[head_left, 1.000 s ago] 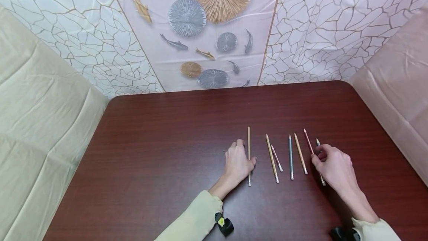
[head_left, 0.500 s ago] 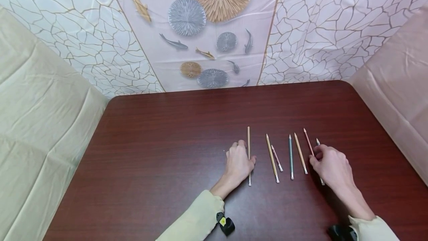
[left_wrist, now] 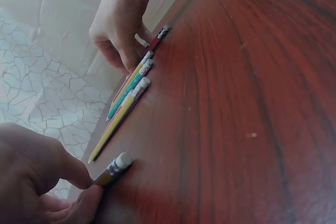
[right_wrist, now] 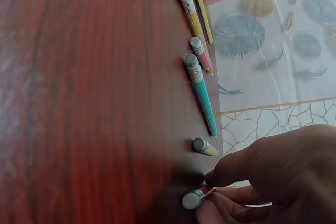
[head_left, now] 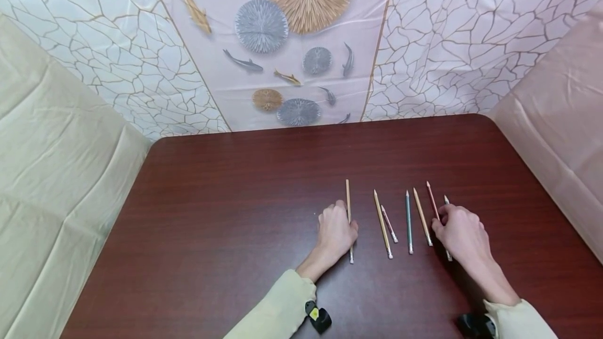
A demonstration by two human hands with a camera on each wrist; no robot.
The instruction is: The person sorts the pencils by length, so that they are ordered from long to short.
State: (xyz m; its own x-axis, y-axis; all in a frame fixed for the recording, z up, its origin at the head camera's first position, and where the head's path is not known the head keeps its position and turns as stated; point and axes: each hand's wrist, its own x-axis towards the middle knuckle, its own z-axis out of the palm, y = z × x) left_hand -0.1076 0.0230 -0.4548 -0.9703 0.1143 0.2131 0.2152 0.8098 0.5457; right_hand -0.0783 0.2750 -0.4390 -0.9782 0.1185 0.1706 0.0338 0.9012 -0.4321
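Note:
My left hand [head_left: 335,229] pinches a yellow pencil [head_left: 348,198] between thumb and fingers, low over the table. Its white eraser [left_wrist: 124,160] sticks out from the fingertips in the left wrist view. My right hand [head_left: 461,234] pinches a red pencil [head_left: 432,198], whose eraser end [right_wrist: 192,200] shows below the thumb in the right wrist view. Another pencil's tip [head_left: 446,199] pokes out beyond the right hand, which hides the rest. Between the hands lie a yellow pencil [head_left: 382,224], a short pink pencil [head_left: 389,224], a teal pencil [head_left: 409,221] and a tan pencil [head_left: 422,216].
The dark red-brown table [head_left: 212,213] has rounded far corners. Behind it hangs a patterned cloth [head_left: 301,77], with pale cloth panels [head_left: 61,171] along both sides. Black wrist cameras [head_left: 320,318] sit on the sleeves.
My right hand has shifted a little left, and the red pencil's eraser end has swung left with it. The left hand stays nearly still; its pencil's far end tilts slightly left.

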